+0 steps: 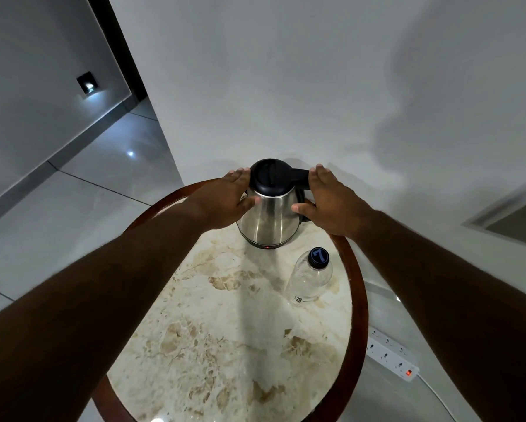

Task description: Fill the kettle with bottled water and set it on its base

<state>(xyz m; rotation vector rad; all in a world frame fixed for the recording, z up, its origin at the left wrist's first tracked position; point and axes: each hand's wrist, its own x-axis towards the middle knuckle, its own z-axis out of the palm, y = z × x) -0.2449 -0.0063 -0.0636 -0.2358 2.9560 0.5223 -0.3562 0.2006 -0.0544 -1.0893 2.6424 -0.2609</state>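
Observation:
A steel kettle point(269, 220) with a closed black lid stands at the far edge of the round marble table point(225, 330). A small red light glows at its bottom rim, where the base is mostly hidden under it. My left hand point(228, 199) presses flat against the kettle's left side, fingers reaching the lid. My right hand point(331, 202) cups the right side over the black handle, thumb on the steel body. A clear plastic water bottle point(310, 278) with a dark cap stands upright to the right of the kettle, nearer to me, and looks empty.
The table has a dark wooden rim point(359, 300). A white wall rises just behind the kettle. On the tiled floor to the right lies a white power strip point(389, 354) with a red switch light and a cord trailing away.

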